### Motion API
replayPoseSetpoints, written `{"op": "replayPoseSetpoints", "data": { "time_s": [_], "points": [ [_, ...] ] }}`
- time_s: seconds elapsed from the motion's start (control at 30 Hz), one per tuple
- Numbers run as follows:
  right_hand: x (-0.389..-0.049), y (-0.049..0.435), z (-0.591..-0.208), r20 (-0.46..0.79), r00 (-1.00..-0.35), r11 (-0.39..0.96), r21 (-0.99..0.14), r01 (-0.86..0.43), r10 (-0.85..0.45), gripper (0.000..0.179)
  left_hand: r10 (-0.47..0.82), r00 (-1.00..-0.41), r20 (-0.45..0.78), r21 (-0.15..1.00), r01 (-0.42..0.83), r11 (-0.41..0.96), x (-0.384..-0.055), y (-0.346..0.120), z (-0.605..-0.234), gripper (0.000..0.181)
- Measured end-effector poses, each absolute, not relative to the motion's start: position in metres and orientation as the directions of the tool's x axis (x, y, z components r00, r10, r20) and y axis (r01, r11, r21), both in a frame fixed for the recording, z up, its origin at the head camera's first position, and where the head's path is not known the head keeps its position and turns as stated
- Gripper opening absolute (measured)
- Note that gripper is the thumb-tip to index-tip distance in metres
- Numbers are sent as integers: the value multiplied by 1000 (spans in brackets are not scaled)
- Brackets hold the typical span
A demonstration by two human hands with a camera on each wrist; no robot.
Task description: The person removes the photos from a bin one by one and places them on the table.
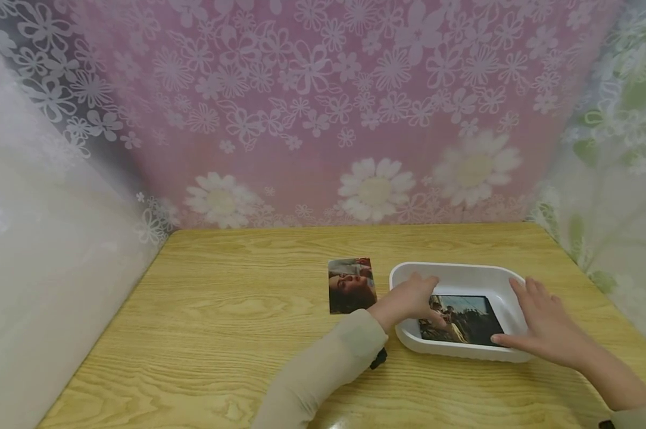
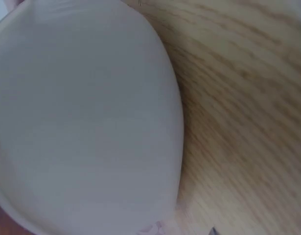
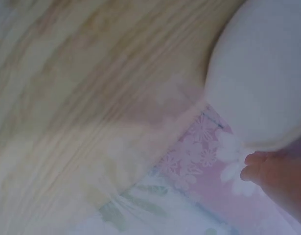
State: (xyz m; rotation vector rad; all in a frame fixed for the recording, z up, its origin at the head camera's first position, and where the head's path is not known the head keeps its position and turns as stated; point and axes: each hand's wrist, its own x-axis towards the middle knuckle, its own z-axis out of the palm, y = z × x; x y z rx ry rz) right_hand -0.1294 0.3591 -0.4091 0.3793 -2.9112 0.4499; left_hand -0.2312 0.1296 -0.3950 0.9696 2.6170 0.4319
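Observation:
A white oblong plastic tray (image 1: 462,353) with rounded corners stands on the right part of the table. On its floor lies a dark picture card (image 1: 470,319) showing figures under a pale sky. My left hand (image 1: 412,298) reaches over the tray's left end, fingers spread and the thumb above the card's left part, covering some of it. My right hand (image 1: 550,325) is spread at the right end, its thumb by the front rim. In the right wrist view, fingertips (image 3: 255,169) show at the white rim. Another picture card (image 1: 349,286), showing a face, lies left of the tray.
The wood-grain table (image 1: 210,322) extends left of the tray. A pink flowered curtain (image 1: 301,119) hangs along its back edge, with pale sheets at both sides. A small black object (image 1: 378,358) shows under the left sleeve (image 1: 328,363).

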Motion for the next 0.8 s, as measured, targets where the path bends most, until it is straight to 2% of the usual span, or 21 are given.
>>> {"op": "replayPoseSetpoints", "data": {
  "time_s": [0.2, 0.57, 0.8],
  "points": [
    [-130, 355, -413, 173, -961, 921, -293, -258, -214, 110, 610, -751, -253, 286, 545, 788, -229, 136, -398, 86],
    [-132, 357, -414, 158, -965, 922, -298, -249, -210, 108, 611, -729, -308, 396, 486, 779, -229, 146, -404, 86],
    [-131, 357, -415, 166, -964, 922, -296, -249, -207, 107, 660, -701, -271, 429, 526, 734, -232, 150, -413, 87]
  ]
}}
